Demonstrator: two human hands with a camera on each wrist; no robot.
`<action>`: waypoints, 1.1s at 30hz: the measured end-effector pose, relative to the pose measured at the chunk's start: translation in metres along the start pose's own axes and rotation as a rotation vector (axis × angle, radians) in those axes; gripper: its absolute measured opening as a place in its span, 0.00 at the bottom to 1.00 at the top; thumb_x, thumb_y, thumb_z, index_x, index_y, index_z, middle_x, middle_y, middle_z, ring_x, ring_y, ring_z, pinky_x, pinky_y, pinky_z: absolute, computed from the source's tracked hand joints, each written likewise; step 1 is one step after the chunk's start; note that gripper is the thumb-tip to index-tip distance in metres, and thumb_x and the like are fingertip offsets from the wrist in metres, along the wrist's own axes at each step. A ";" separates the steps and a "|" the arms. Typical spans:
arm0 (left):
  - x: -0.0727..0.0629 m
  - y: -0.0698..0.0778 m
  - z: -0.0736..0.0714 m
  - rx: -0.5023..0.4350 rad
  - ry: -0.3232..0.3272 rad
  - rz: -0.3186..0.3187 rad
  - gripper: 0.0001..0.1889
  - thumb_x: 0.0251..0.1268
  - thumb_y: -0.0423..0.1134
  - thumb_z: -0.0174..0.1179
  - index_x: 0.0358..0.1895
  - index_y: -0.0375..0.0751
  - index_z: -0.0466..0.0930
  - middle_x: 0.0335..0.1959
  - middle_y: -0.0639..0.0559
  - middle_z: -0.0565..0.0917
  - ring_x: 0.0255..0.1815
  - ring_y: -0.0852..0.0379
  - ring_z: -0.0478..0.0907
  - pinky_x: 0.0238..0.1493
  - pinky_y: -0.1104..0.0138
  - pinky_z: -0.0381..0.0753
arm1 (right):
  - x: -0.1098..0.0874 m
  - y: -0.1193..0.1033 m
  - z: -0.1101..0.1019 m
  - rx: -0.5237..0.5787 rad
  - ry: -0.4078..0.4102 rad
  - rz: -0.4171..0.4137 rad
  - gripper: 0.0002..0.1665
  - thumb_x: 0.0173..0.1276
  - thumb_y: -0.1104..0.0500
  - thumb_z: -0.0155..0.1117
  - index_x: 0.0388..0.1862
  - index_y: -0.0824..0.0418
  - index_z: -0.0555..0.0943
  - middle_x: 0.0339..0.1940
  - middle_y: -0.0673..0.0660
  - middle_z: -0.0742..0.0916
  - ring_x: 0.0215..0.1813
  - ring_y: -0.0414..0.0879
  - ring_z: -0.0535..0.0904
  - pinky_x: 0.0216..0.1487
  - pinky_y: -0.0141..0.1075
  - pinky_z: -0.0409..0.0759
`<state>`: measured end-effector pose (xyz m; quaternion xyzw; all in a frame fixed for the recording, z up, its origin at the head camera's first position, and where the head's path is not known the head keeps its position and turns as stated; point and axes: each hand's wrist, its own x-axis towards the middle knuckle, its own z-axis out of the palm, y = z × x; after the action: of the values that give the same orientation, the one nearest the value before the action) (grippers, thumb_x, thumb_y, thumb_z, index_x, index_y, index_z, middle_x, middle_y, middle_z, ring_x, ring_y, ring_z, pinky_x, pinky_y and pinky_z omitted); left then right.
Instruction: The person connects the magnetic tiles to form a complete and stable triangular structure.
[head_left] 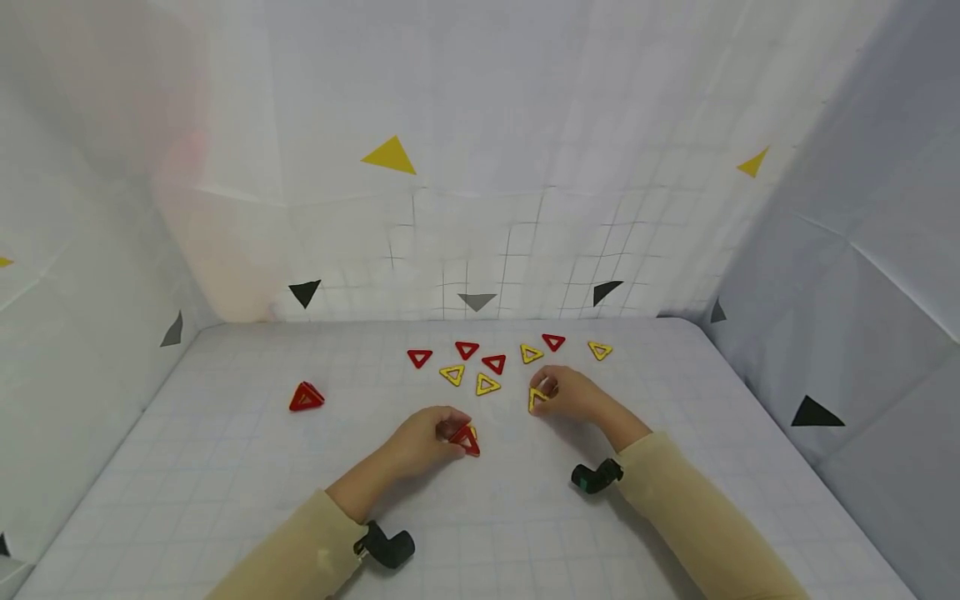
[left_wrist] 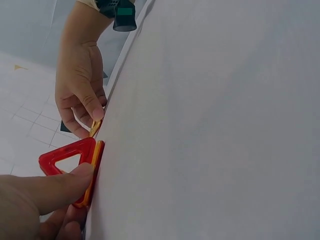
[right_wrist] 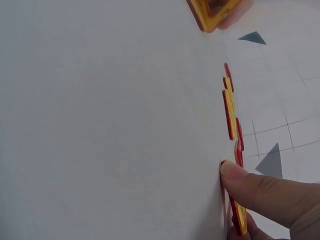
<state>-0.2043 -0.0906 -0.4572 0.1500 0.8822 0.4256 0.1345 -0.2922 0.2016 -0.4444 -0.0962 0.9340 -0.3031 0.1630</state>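
Observation:
My left hand (head_left: 420, 442) pinches a red triangle frame tile (left_wrist: 62, 151) between thumb and fingers. A yellow triangle tile (left_wrist: 89, 186) adjoins it at an angle, partly covered by the thumb. Right of it, my right hand (head_left: 576, 397) pinches a yellow triangle tile (right_wrist: 241, 218), its edge against the table, thumb on the near side. The two hands stand apart, with a gap between their tiles in the head view. At the left lies a red triangular piece (head_left: 306, 402) with a raised back edge, seemingly made of more than one tile.
Behind the hands lie several loose tiles, among them a red triangle (head_left: 430, 355), a yellow triangle (head_left: 488, 390) and, farthest right, another yellow triangle (head_left: 606, 356). White sheeting (head_left: 480, 242) with coloured triangle marks rises behind the table (head_left: 225, 500) and on both sides.

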 end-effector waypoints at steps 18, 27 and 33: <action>0.004 -0.003 -0.004 -0.042 -0.029 -0.008 0.21 0.58 0.40 0.74 0.56 0.50 0.82 0.40 0.59 0.82 0.44 0.57 0.77 0.48 0.62 0.77 | -0.021 -0.013 0.014 0.001 -0.025 -0.045 0.20 0.54 0.53 0.82 0.46 0.51 0.86 0.36 0.48 0.84 0.41 0.45 0.77 0.45 0.39 0.77; 0.003 0.001 -0.002 -0.016 -0.013 -0.002 0.22 0.57 0.38 0.75 0.56 0.48 0.82 0.39 0.59 0.81 0.43 0.57 0.76 0.47 0.63 0.77 | -0.028 -0.014 0.022 0.020 0.007 -0.077 0.21 0.54 0.54 0.81 0.48 0.53 0.88 0.36 0.46 0.84 0.41 0.45 0.76 0.46 0.39 0.76; 0.003 0.001 -0.003 -0.009 -0.008 0.015 0.22 0.56 0.36 0.75 0.55 0.47 0.83 0.39 0.58 0.81 0.42 0.57 0.76 0.47 0.62 0.77 | -0.031 -0.017 0.027 0.002 0.003 -0.113 0.20 0.54 0.52 0.82 0.45 0.53 0.88 0.35 0.45 0.84 0.40 0.43 0.76 0.45 0.38 0.77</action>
<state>-0.2082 -0.0907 -0.4554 0.1576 0.8787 0.4298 0.1354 -0.2526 0.1819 -0.4475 -0.1482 0.9269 -0.3130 0.1444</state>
